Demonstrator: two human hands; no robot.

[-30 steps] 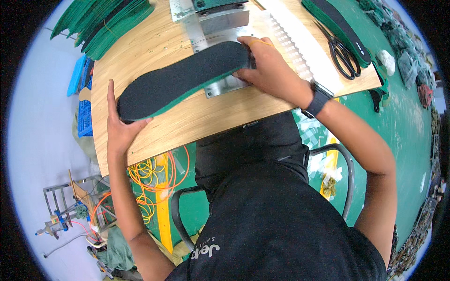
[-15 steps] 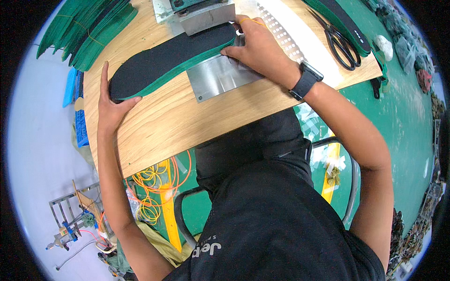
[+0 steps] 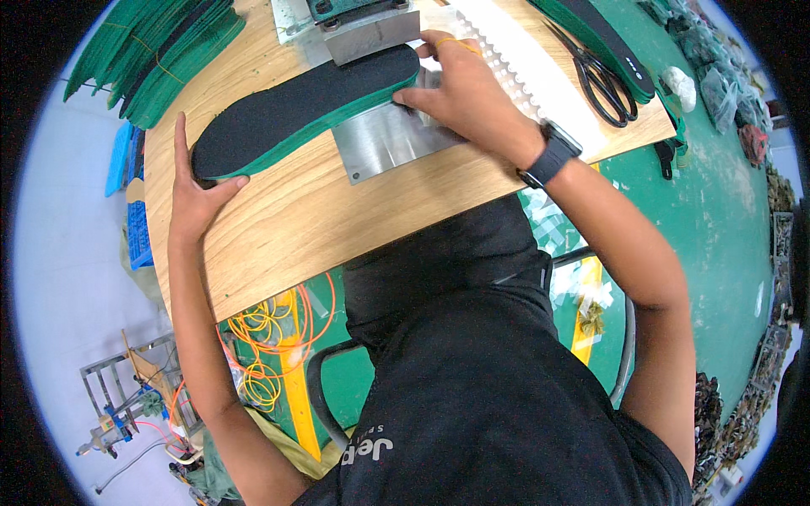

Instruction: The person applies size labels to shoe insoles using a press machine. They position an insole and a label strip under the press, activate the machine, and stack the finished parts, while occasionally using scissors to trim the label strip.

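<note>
A black-topped insole stack (image 3: 295,105) with green layered edges lies slantwise on the wooden table. Its right end rests against a metal block (image 3: 371,35), partly over a shiny steel plate (image 3: 392,142). Around the stack's left end curves my left hand (image 3: 196,190), thumb on the near edge and index finger stretched up along the tip; its other fingers are hidden. My right hand (image 3: 468,93) holds the right end between thumb and fingers, beside the block. It wears a dark wristwatch (image 3: 553,156) and a yellow band on one finger.
Bundles of green insoles (image 3: 160,51) stand at the far left of the table (image 3: 337,219). Black scissors (image 3: 603,88) and another black-green insole stack (image 3: 603,42) lie at the right. A perforated white sheet (image 3: 540,67) sits between. Orange and yellow cords (image 3: 261,337) hang below the table edge.
The whole view has shifted slightly. Both hands keep their places on the insole stack, which stays against the metal block.
</note>
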